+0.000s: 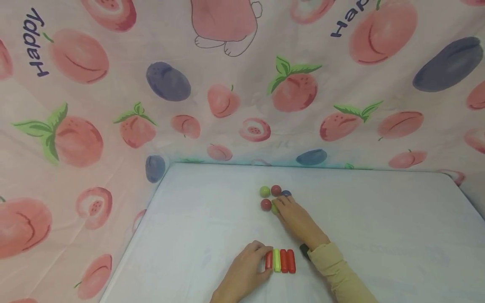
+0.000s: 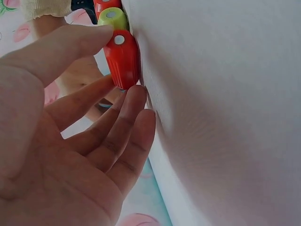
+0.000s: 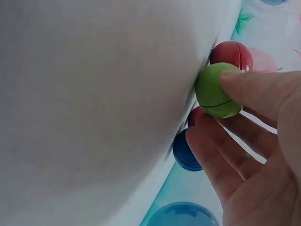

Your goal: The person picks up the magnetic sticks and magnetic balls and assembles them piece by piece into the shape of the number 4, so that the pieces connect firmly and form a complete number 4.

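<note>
My left hand [image 1: 245, 269] pinches the red magnetic stick [image 1: 269, 260] at its two ends, thumb on one and a finger on the other. In the left wrist view that red stick [image 2: 123, 61] shows a silvery dot on its end. Beside it lie a yellow-green stick [image 1: 277, 260] and two more red sticks [image 1: 287, 261], side by side. Farther back, my right hand [image 1: 299, 219] holds a green ball [image 3: 217, 89] between thumb and fingers, at the tabletop. Around it are two red balls [image 1: 266, 205], another green ball [image 1: 265, 191] and a blue ball [image 3: 186, 149], partly hidden.
All the sticks and balls lie on a white-covered table [image 1: 197, 219]. Fruit-printed cloth [image 1: 242, 105] hangs behind and at the left. A dark band [image 1: 305, 251] shows at the right wrist, near the beige sleeve [image 1: 333, 265].
</note>
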Tool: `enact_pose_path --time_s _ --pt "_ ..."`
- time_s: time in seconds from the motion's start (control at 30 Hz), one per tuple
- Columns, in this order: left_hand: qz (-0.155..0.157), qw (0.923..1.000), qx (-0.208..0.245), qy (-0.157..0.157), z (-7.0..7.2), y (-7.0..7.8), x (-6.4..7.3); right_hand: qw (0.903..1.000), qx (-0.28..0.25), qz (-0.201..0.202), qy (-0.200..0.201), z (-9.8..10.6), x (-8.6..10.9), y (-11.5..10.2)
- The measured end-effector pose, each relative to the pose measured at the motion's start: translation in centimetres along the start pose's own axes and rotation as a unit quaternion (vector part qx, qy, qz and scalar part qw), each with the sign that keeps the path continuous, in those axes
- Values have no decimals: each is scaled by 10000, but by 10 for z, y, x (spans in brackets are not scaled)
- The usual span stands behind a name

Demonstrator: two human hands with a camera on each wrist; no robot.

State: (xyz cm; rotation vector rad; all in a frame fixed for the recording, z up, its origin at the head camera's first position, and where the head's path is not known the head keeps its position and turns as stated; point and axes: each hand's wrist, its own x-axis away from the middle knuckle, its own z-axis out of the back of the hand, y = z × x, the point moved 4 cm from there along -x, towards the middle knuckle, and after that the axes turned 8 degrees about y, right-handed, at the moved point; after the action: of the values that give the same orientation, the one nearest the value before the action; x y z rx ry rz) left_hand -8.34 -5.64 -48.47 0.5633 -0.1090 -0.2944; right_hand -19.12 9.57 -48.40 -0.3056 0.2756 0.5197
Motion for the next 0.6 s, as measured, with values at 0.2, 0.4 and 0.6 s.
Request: enact_pose_path --time_s 0.2,0.4,0.6 --pt "96 9999 68 -13 0 1 1 9999 -38 -115 -101 0 2 1" --pt "42 9999 99 -17 0 1 1 10000 21 -52 -51 2 3 0" --pt "136 9997 203 -78 0 1 0 9999 82 19 54 1 4 1"
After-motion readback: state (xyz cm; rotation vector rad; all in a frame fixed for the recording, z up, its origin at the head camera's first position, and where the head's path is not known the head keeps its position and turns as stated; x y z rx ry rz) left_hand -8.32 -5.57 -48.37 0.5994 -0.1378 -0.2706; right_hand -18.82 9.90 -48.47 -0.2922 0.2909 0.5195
